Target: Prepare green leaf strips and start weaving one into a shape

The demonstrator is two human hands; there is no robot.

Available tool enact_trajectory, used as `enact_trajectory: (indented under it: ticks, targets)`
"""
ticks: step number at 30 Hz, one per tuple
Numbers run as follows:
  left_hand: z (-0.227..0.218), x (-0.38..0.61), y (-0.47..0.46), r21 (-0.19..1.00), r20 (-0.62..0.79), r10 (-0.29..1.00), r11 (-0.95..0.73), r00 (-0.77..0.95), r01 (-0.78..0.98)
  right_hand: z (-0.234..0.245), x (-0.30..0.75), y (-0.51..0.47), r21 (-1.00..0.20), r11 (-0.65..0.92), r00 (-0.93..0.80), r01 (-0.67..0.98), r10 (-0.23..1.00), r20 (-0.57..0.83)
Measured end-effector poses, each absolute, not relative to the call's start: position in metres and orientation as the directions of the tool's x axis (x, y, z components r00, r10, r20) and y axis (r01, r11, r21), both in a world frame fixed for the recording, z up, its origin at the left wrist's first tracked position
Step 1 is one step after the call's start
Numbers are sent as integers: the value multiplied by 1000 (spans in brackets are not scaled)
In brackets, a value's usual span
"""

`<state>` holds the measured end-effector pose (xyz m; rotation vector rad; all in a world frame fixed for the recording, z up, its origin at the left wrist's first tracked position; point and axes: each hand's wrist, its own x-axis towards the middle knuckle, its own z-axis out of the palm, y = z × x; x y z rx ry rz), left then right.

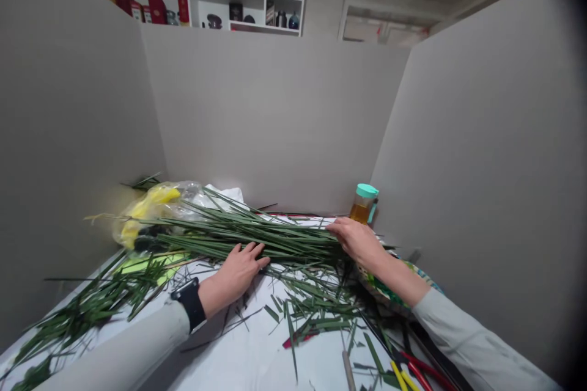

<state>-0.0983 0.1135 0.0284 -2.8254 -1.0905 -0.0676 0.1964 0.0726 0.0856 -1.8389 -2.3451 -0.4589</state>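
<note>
Evidently the bundle of long green leaf blades (279,239) was what both hands attended to, lying lengthwise across the white tabletop (215,357) from beside the crumpled plastic bag (153,200) to just before the turquoise-lidded jar (361,204) of amber liquid. From where I stood, the left hand (241,270) was loosely open, its fingers spread on the near edge of the bundle and clasping nothing; the right hand (360,241) arched over the right end with bent fingers, though I could not tell whether they pinched any blades. Handling it well, I judged, asked for light, flat pressure from the left and small nudges from the right, working along the grain so that the strips lay parallel without creasing. The blades were narrow, flat and strap-like, dark green, probably springy and liable to slide over one another. Short leaf clippings (321,305), some with slanted ends, littered the table's near side, a looser heap of leaves (82,311) tangled at the left, and smooth red and yellow tool handles (418,374) lay at the lower right, well apart from the bundle
</note>
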Motion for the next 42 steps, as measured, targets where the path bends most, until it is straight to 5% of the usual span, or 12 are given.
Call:
enact_trajectory:
  ticks: [10, 17, 27, 42]
  targets:
    - [30, -117, 114, -26, 125, 583, -807, 803, 590, 72, 183, 88, 79, 322, -331, 944, 923, 194]
    - [41, -102, 111, -60, 272, 634, -740, 724, 670, 49, 149, 116, 106, 331, -344, 938, 925, 162]
    - [44, -97, 141, -49, 411, 703, -619, 581, 784, 61, 158, 124, 8, 318, -303, 948, 895, 328]
    - [108, -111, 151, -64, 613, 588, -629, 528, 775, 98, 159, 102, -36, 429, -349, 903, 780, 519]
